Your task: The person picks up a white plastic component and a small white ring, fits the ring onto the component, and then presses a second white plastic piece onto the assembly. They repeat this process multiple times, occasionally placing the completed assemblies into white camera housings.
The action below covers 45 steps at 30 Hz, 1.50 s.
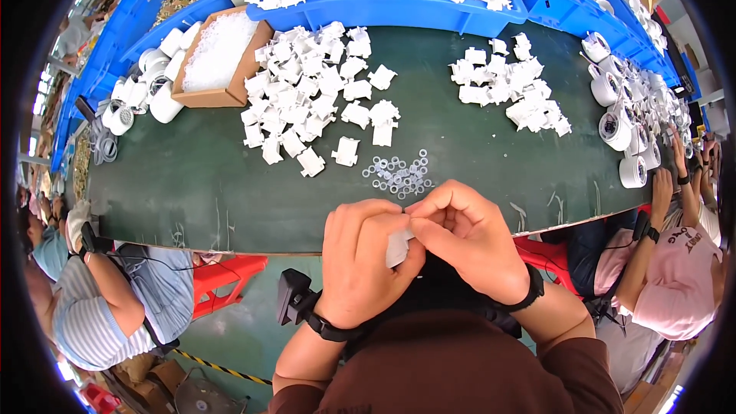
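My left hand [368, 249] is closed around a small white plastic part [398, 247], which shows between its fingers. Close against it, my right hand [471, 241] has thumb and forefinger pinched together at the fingertips of the left; whatever they hold is hidden or too small to make out. Just beyond both hands lies a loose cluster of small clear rings [399, 176] on the green table [475, 165]. Past the rings, a large heap of white plastic parts [295, 96] spreads at the left. A smaller heap of similar parts [506, 80] sits at the right.
Along the back stands a blue bin [383, 9] full of white parts. A cardboard box [211, 97] of clear pieces and white round housings [165, 101] sit at the left. More round housings [633, 172] line the right edge. Co-workers sit on both sides, one in a striped shirt [96, 322].
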{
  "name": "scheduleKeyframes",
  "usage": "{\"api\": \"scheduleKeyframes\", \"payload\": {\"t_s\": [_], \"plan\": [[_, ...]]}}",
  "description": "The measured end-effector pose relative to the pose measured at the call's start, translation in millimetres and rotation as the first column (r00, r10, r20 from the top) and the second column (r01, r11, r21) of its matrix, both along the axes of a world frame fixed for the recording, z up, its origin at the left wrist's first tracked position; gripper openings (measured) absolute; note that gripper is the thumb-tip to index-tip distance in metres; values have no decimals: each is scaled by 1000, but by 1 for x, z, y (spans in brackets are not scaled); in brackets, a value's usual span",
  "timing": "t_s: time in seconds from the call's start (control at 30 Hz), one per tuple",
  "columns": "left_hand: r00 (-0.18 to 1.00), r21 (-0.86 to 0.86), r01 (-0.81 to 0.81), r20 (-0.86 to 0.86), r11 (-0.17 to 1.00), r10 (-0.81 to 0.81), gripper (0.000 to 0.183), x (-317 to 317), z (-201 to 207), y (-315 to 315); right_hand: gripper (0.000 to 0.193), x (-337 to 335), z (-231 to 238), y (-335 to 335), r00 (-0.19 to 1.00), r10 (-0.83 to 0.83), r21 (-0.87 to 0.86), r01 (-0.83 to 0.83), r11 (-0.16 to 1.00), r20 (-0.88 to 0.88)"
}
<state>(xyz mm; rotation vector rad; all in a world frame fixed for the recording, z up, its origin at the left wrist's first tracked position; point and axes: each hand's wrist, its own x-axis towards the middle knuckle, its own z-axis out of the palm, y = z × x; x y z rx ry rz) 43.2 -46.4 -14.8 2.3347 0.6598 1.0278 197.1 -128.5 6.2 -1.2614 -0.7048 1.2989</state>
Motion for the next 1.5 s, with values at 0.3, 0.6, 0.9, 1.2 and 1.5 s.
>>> {"api": "scheduleKeyframes", "payload": {"t_s": [0.3, 0.6, 0.9, 1.2, 1.5], "plan": [[997, 12, -20, 73, 1000, 19, 32, -7, -8, 1, 13, -7, 3, -1, 999, -34, 81, 31, 996, 36], [976, -59, 215, -26, 975, -217, 31, -40, 2, 28, 9, -4, -5, -4, 964, 63, 160, -106, 981, 257], [782, 452, -492, -146, 744, 605, 75, -136, -23, 93, 42, 178, 13, -49, -372, -316, 450, 361, 817, 873], [807, 265, -522, -154, 811, 570, 68, -88, -21, 62, 68, 343, 6, -107, 71, 22, -69, 787, 614, 997], [760, 310, -548, -203, 777, 618, 70, -82, -25, 61, 52, 283, 3, -62, 43, -159, 119, 483, 868, 986]]}}
